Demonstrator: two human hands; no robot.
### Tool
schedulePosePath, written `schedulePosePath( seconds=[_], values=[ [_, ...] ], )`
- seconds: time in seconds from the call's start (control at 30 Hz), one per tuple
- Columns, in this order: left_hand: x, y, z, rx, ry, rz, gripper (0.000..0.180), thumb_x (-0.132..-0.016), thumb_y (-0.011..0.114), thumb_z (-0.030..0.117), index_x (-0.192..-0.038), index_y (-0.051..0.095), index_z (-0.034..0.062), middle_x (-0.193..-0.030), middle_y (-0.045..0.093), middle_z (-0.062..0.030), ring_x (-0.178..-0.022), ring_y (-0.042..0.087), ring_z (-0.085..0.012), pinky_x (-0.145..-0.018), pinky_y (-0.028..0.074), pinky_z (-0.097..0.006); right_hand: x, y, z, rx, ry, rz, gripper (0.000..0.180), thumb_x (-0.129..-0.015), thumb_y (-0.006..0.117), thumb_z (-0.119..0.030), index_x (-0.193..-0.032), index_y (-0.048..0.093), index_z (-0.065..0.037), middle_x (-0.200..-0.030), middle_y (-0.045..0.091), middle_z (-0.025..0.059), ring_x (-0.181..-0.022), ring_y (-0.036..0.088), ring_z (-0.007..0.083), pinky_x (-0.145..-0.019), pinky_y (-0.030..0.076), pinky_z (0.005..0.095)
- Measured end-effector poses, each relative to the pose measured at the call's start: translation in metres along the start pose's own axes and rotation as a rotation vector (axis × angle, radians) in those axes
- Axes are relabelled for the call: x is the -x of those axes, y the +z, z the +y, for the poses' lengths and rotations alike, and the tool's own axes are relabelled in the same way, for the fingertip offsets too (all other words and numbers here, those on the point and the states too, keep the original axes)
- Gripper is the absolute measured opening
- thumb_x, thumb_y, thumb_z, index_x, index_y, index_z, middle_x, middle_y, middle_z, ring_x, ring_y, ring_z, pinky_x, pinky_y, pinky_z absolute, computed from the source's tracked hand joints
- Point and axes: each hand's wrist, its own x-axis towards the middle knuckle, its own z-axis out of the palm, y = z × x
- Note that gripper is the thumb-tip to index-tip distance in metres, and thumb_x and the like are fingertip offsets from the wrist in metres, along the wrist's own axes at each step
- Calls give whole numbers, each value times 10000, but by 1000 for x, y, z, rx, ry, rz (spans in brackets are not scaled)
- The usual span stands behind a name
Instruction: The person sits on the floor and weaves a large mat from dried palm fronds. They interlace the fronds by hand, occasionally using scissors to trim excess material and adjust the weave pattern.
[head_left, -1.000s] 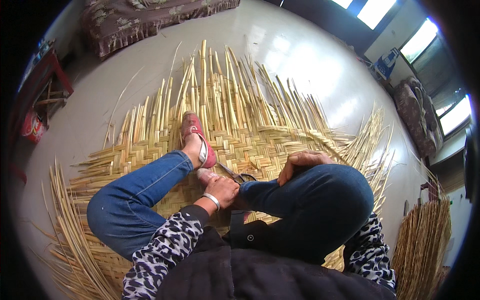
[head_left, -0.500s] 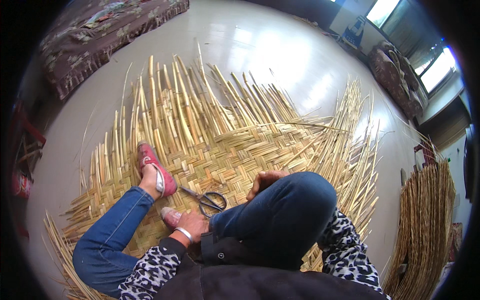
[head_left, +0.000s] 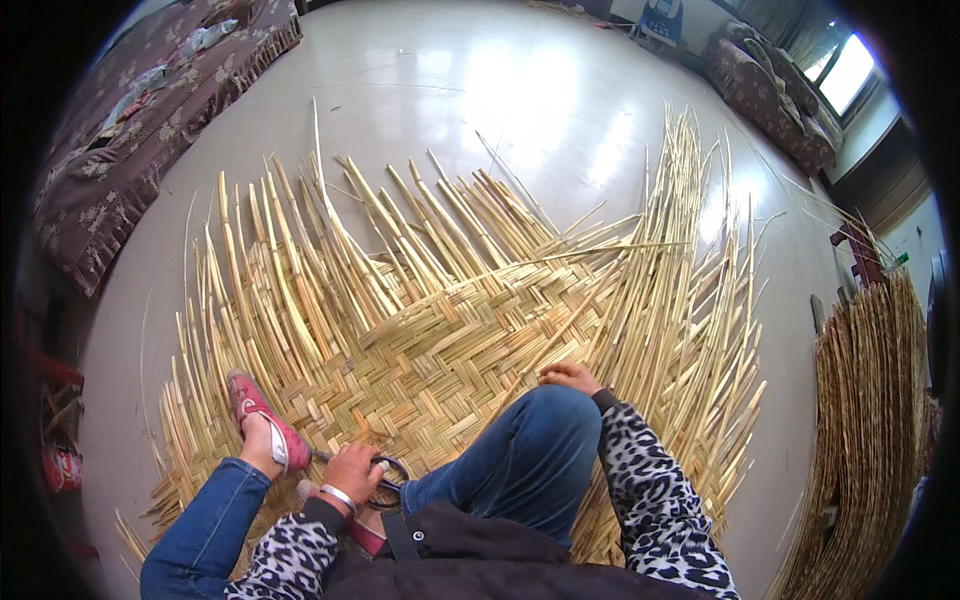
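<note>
A half-woven mat of split cane strips [head_left: 440, 390] lies on the floor under my legs, its long loose ends fanning out at the far and right sides. My left hand [head_left: 352, 472] is closed over the middle of a pair of dark-handled scissors [head_left: 396, 487], beside my shoes; the hand hides much of the blades. Beyond my raised knee, my right hand [head_left: 571, 377] rests low over the weave near the long strips, fingers stretched toward the left and holding nothing visible. My left foot, in a pink-red shoe [head_left: 262, 415], stands on the mat.
A bundle of brown stalks [head_left: 870, 400] stands upright at the right. A couch with a dark flowered cover [head_left: 120, 150] is at the far left, and a similarly covered seat [head_left: 765, 95] is at the far right. Pale glossy floor [head_left: 420, 110] surrounds the mat.
My left hand has moved from beside my shoe onto the scissors. My right hand has come out from behind the knee, and the knee is lower. The view has shifted.
</note>
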Motion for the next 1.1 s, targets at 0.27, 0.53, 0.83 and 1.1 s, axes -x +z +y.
schedulePosePath(
  seconds=[0.27,0.53,0.83,1.1],
  values=[
    [-122,-51,-7,-9,64,3,324,-890,645,283,-1110,619,47,-1043,626,-187,-1008,594,-379,-871,480,-453,-96,16,-103,-515,100,256,474,-1003,557,-319,-1356,456,-19,-1175,625,146,-1110,610,250,-878,534,357],
    [-230,-65,30,-134,37,-1,626,-936,613,338,-1425,378,26,-1370,522,-195,-1283,489,-331,-1079,402,-445,-182,39,-116,-967,74,387,177,-1008,525,-218,-1025,547,-43,-989,640,116,-915,627,235,-811,543,385],
    [-273,-81,7,320,-228,-199,270,-848,726,295,-857,712,25,-768,667,-148,-711,640,-280,-679,498,-417,-204,26,-235,-623,-161,397,235,-1041,452,-213,-1154,538,-26,-895,637,81,-789,632,168,-689,538,298],
    [-258,-59,1,256,-304,152,318,-842,689,403,-776,719,93,-736,667,-163,-705,642,-353,-667,497,-472,-255,106,-245,472,-647,286,588,-989,550,-385,-1386,443,35,-1179,624,267,-1079,625,334,-919,492,419]
  ],
)
